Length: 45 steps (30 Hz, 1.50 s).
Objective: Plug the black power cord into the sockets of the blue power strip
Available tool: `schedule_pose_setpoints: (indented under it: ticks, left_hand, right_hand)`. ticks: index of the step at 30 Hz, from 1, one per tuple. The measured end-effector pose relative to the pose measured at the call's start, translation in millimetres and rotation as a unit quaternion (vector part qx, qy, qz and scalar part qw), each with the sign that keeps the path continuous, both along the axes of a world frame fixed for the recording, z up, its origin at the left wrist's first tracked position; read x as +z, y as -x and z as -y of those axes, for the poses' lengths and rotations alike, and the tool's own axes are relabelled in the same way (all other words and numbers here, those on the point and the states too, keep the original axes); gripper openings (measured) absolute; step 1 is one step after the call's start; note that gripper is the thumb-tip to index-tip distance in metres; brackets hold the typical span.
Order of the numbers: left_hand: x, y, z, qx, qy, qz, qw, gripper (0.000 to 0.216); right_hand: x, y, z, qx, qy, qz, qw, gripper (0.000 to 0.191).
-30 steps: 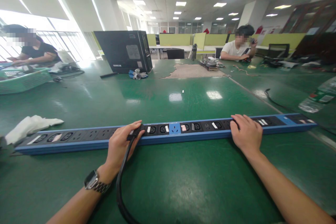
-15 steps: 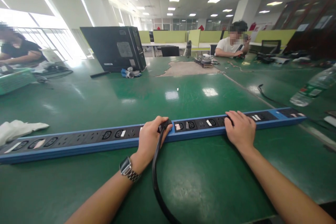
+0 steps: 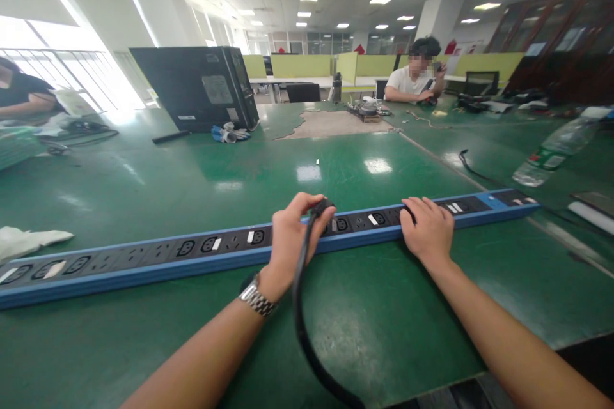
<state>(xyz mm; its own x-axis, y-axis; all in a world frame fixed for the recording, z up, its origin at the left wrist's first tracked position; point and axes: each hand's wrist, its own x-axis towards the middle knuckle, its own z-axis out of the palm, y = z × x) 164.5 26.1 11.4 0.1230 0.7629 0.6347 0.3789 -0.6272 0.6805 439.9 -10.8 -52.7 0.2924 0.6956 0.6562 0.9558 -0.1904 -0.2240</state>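
Note:
A long blue power strip [image 3: 144,262] with black sockets lies across the green table [image 3: 336,166]. My left hand [image 3: 292,239], with a metal watch on its wrist, is closed around a black plug [image 3: 322,208] held just above the strip near its middle. The plug's thick black cable [image 3: 302,326] runs down toward me. My right hand [image 3: 428,230] lies with fingers bent over the strip further right, pressing it down.
A black computer case [image 3: 196,86] stands at the back left beside blue-grey gloves [image 3: 229,134]. A plastic bottle [image 3: 551,150] lies at the right, a white cloth [image 3: 29,239] at the left. One person sits far back, another at the left edge.
My left hand has carried the plug rightward along the strip, from left of the middle sockets to near my right hand, and lifted it slightly. My right hand has stayed on the strip.

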Motion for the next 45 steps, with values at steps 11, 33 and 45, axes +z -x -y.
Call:
schedule_pose_setpoints:
  ticks: [11,33,45]
  left_hand:
    - [-8.7,-66,-8,-0.023,0.011,-0.239,0.971,0.016]
    - [3.7,139,-3,0.179,0.005,-0.115,0.977,0.032]
    - [-9.5,171,4,0.152,-0.061,-0.213,0.963,0.033]
  right_hand:
    - [1.9,2,0,-0.002,0.007,-0.007,1.0,0.038]
    - [-2.9,-2,0,0.001,-0.002,0.008,1.0,0.041]
    - [-4.1,-4,0,0.004,-0.007,0.024,1.0,0.04]
